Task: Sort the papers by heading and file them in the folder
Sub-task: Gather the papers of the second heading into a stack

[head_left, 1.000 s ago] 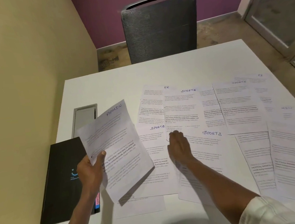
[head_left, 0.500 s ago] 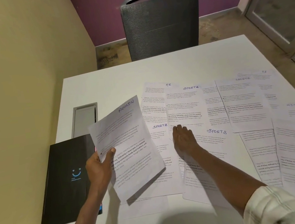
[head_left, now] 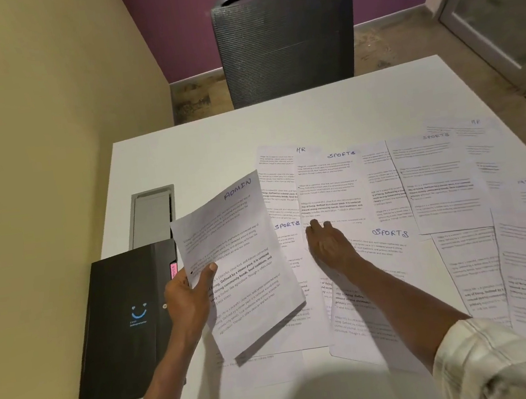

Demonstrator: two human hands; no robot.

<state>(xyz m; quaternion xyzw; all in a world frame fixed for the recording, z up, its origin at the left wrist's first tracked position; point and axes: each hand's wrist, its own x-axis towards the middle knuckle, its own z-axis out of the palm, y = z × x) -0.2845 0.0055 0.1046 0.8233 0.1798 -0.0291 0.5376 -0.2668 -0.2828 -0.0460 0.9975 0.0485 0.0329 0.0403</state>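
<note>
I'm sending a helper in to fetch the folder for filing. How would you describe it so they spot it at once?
Start at the white table and look to its left edge, by the yellow wall. The folder lies flat and closed there, just below a grey hatch set into the tabletop. It is the only black thing among white sheets, with a small blue smiley on its cover.

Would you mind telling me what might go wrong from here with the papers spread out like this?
1. The SPORTS sheets overlap HR sheets, so the right hand, flat on them, may drag a wrong heading along.
2. The left hand holds the ADMIN sheet by one edge only; it may sag or slip from that grip.
3. The folder lies shut at the table's left edge and could be nudged off.
</note>
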